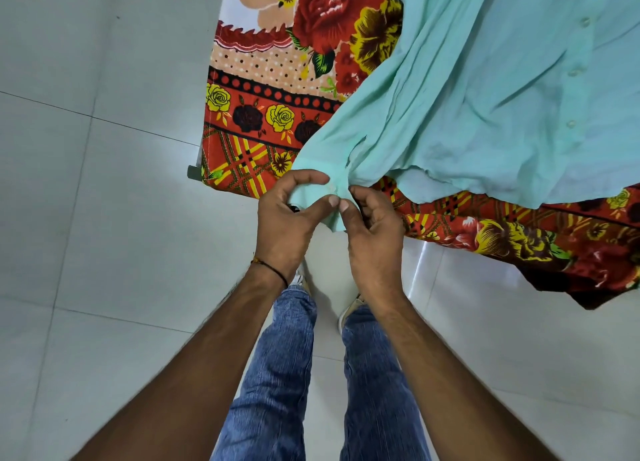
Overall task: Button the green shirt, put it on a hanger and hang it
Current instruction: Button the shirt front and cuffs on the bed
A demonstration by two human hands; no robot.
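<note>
The mint-green shirt (485, 90) lies spread on a flowered bedspread, its front placket with pale buttons (573, 72) running down the right side. One sleeve stretches toward me, and its cuff (320, 192) hangs past the bed edge. My left hand (289, 218) pinches the cuff from the left between thumb and fingers. On the cuff's right side, my right hand (372, 230) grips the fabric with thumb and forefinger. A small pale button sits on the cuff between both hands. No hanger is in view.
The red, orange and yellow flowered bedspread (263, 114) covers a bed whose corner is at centre left. Grey-white floor tiles (86, 218) surround it. My legs in blue jeans (277, 374) stand close to the bed edge.
</note>
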